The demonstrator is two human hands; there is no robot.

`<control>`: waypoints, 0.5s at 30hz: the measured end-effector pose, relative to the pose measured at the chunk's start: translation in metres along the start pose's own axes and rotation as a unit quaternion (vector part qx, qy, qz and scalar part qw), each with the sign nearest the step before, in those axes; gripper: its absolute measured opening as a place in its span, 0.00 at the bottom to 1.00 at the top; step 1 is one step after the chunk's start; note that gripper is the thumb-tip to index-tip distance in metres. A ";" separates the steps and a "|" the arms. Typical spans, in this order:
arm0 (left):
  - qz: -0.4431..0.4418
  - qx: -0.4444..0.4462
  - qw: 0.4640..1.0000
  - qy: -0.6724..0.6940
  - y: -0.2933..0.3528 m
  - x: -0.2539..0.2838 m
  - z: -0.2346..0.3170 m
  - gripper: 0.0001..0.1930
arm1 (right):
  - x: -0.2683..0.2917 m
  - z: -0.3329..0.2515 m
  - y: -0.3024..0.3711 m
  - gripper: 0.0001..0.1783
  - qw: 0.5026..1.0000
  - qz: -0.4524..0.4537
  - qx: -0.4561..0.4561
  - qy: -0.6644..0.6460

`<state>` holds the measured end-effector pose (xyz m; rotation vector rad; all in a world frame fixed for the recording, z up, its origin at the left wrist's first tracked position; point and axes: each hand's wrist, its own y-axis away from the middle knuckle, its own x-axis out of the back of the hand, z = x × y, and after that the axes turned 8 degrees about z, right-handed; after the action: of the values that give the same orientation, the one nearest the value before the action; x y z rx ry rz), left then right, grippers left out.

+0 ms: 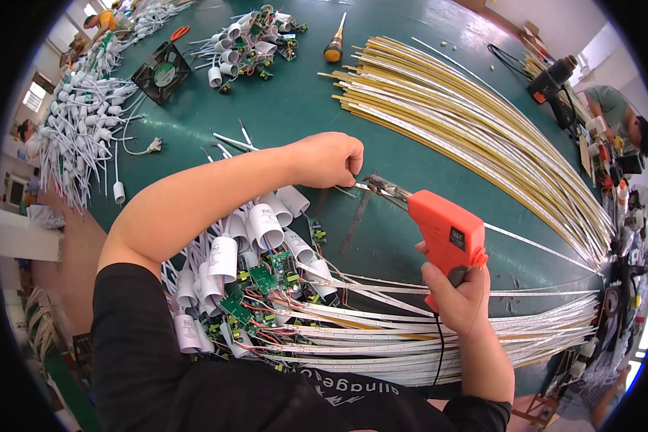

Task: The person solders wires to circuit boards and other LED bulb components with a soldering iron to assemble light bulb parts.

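Observation:
My right hand [457, 299] is wrapped round the handle of an orange-red soldering gun [448, 223]. The gun's dark metal tip points left and meets the end of a narrow white LED strip [533, 243]. At that same end my left hand [330, 160] is closed in a pinch on the strip; whether a wire is also between the fingers is hidden. Below my left forearm lie white lamp caps [266, 225] with green circuit boards [286, 268] and thin wires. From them, a bundle of LED strips [439, 338] runs to the right.
Yellow and white strips [468, 122] lie across the green table [281, 108]. Further off are a screwdriver [334, 49], a heap of caps with boards [241, 47], a black fan [161, 73] and corded white caps [79, 122]. A heat gun [552, 81] and a person [615, 111] are at right.

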<state>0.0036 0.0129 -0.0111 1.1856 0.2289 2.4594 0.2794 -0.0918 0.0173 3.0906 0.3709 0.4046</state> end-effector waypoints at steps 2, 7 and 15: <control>-0.003 0.001 1.000 -0.013 0.000 0.001 0.001 0.09 | -0.001 0.001 -0.001 0.24 1.000 -0.012 -0.013 0.000; -0.002 -0.029 1.000 -0.007 0.000 0.002 0.001 0.08 | -0.003 0.000 -0.002 0.24 1.000 -0.009 -0.024 0.009; -0.008 -0.028 1.000 -0.010 0.000 0.004 0.002 0.09 | -0.004 0.006 -0.003 0.25 0.999 -0.015 -0.004 0.030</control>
<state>0.0030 0.0141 -0.0073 1.1796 0.1632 2.4234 0.2762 -0.0895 0.0105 3.0662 0.4158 0.4978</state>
